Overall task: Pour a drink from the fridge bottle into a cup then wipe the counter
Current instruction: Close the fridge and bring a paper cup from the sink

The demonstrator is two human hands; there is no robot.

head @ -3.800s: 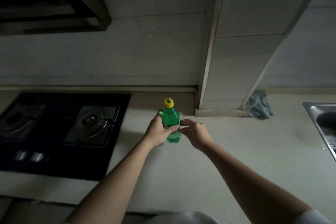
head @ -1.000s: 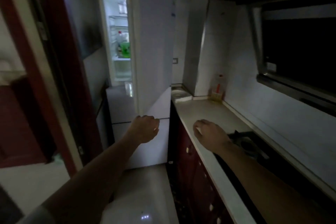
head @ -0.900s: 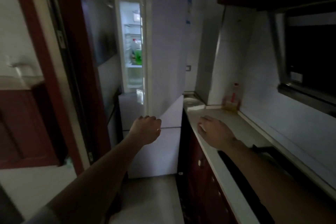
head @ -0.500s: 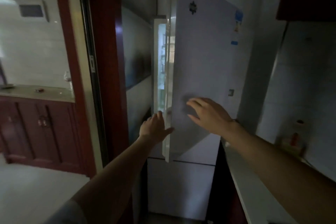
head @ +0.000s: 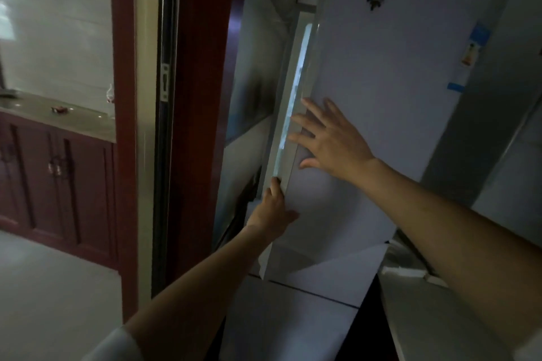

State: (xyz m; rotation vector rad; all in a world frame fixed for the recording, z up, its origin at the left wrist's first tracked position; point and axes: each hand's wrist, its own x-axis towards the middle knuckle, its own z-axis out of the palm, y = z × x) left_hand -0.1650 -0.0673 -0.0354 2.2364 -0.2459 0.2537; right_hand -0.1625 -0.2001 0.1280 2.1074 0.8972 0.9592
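A tall white fridge door (head: 381,91) fills the middle of the head view, nearly closed, with only a thin lit gap (head: 296,91) along its left edge. My right hand (head: 328,138) lies flat on the door face near that edge, fingers spread. My left hand (head: 272,211) sits lower at the door's left edge, fingers against the edge and thumb on the face. Neither the green bottle nor a cup is in view.
A dark red door frame (head: 199,97) stands left of the fridge, with a red cabinet and countertop (head: 58,117) beyond it. The kitchen counter's pale edge (head: 410,302) runs along the lower right. The lower fridge door (head: 293,316) is closed.
I turned away from the bottle on the counter and stepped up to the fridge. The open door has swung most of the way closed, and the lit gap has narrowed under both hands.
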